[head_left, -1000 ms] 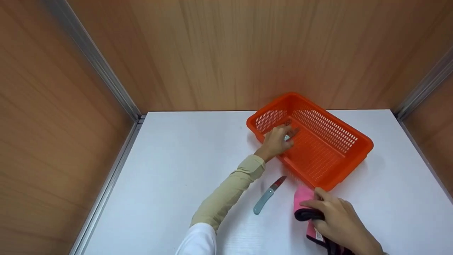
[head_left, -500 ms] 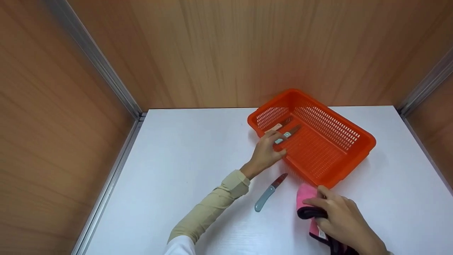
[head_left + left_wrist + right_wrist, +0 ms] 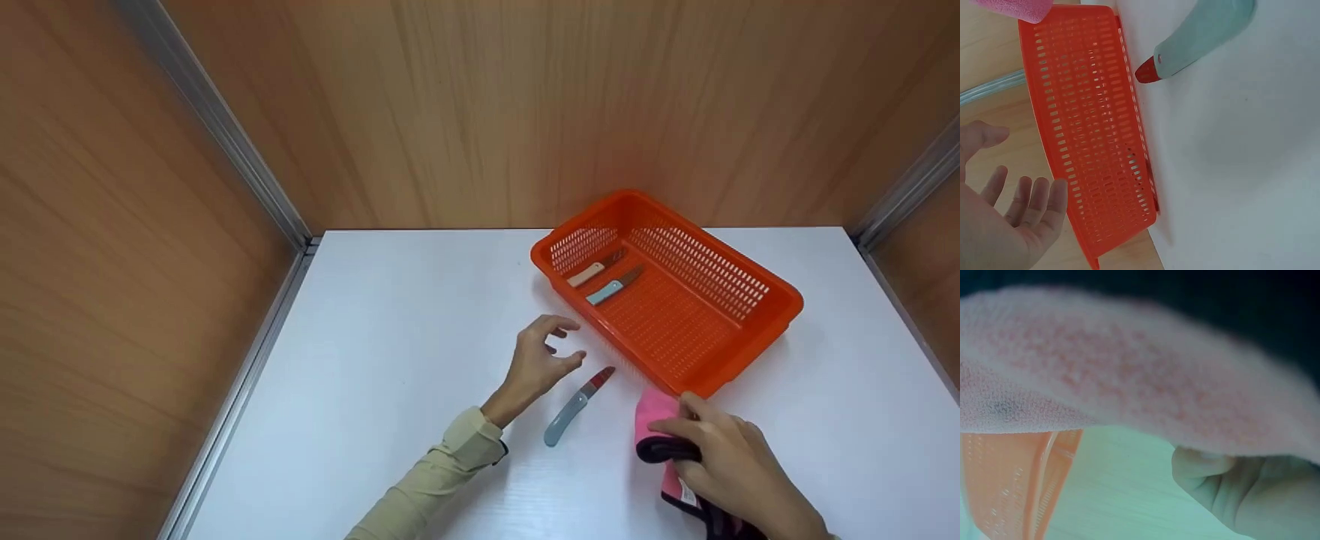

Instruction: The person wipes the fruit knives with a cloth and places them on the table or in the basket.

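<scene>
My left hand (image 3: pixel 531 369) hovers over the table beside the orange basket, fingers bent and thumb apart, holding nothing. Just to its right lies a knife (image 3: pixel 568 418) with a blue-grey handle and reddish blade. In the left wrist view, that knife's handle (image 3: pixel 1204 36) appears at the top. Two more knives rest in the basket: one with a pale handle (image 3: pixel 586 275), one with a light blue handle (image 3: pixel 604 292). At the lower right, my right hand (image 3: pixel 731 461) grips a folded pink towel (image 3: pixel 654 412) with black edging. The towel (image 3: pixel 1123 377) fills much of the right wrist view.
The perforated orange basket (image 3: pixel 716 360) stands at an angle on the white table (image 3: pixel 375 360), its near corner close to the towel and right hand. Behind the table rises a wood-grain panel (image 3: pixel 480 112); side panels stand left and right.
My left hand has come out of the basket and moved toward me and left, leaving the two knives in view there. The right hand keeps its hold on the towel.
</scene>
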`<state>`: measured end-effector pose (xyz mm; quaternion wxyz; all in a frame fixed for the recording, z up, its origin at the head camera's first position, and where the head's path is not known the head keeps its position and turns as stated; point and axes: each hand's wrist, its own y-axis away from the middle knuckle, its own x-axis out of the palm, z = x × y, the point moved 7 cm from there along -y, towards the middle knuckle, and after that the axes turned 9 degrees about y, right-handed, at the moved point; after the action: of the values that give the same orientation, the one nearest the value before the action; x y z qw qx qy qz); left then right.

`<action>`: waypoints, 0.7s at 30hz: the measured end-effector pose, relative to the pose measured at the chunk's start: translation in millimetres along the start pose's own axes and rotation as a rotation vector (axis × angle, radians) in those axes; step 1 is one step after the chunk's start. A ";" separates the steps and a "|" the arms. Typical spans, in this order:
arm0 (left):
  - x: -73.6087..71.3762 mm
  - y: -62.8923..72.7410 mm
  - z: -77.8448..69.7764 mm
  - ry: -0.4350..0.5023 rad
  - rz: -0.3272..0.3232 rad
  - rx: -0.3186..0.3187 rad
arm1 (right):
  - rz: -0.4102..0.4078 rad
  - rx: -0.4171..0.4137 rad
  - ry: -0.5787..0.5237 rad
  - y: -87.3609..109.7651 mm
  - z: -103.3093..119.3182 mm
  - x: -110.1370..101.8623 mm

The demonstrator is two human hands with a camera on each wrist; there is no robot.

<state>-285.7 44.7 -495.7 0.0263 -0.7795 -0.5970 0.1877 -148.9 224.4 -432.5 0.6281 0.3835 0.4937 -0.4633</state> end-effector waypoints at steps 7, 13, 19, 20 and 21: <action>-1.6 27.1 14.3 -0.016 0.003 -0.104 | -0.001 0.011 -0.038 3.4 -2.6 0.2; 0.7 48.6 25.2 -0.053 0.002 -0.178 | -0.007 0.045 -0.072 4.7 -3.8 -0.3; 9.5 67.2 31.9 -0.189 0.009 -0.221 | -0.048 0.067 -0.104 5.1 -4.4 -0.8; 11.5 69.6 32.5 -0.215 0.017 -0.229 | -0.058 0.064 -0.111 5.5 -4.4 -1.0; 13.7 71.6 33.4 -0.240 0.030 -0.234 | -0.072 0.058 -0.114 5.9 -4.1 -1.4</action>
<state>-227.6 31.0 -549.3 -0.1392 -0.7581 -0.6018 0.2090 -144.5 230.1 -431.9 0.6269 0.3564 0.4569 -0.5207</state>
